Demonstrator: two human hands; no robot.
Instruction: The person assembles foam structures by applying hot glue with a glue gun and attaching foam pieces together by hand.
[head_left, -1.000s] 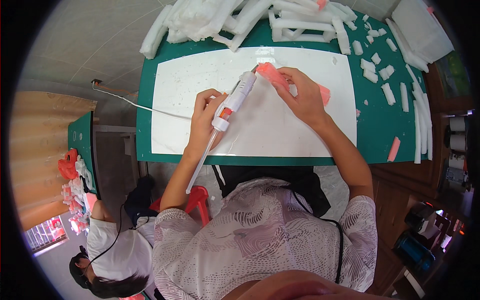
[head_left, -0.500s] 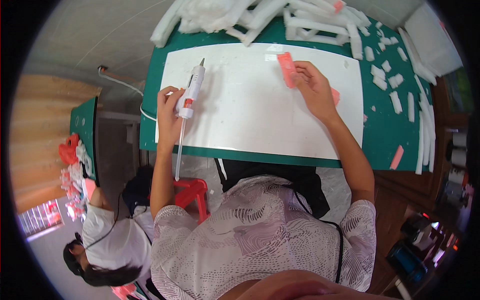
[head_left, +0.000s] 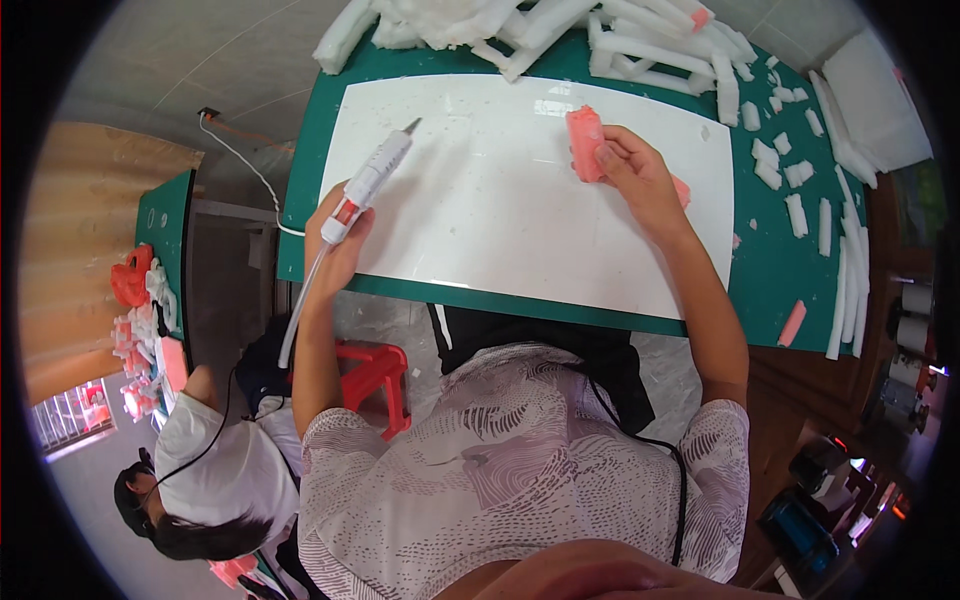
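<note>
My left hand [head_left: 347, 247] is closed around a white hot glue gun [head_left: 378, 170] over the left side of a white board [head_left: 480, 200]. The gun's nozzle tilts up and to the right, and a long translucent glue stick [head_left: 296, 318] trails from its rear. In my right hand [head_left: 643, 185], above the board's right half, a short pink foam strip [head_left: 586, 150] is pinched between thumb and fingers. Another pink piece [head_left: 682, 190] shows partly behind that hand; whether it is held or lying on the board I cannot tell.
White foam bars [head_left: 540, 35] pile up along the far edge of the green table [head_left: 770, 225]. Small white foam offcuts [head_left: 797, 173] and a pink strip [head_left: 792, 323] lie at the right. A red stool [head_left: 375, 380] stands below; another person [head_left: 225, 460] sits at the left.
The glue gun has tipped further to the right, and its glue stick has swung left. My right hand still holds the pink foam strip, now turned slightly.
</note>
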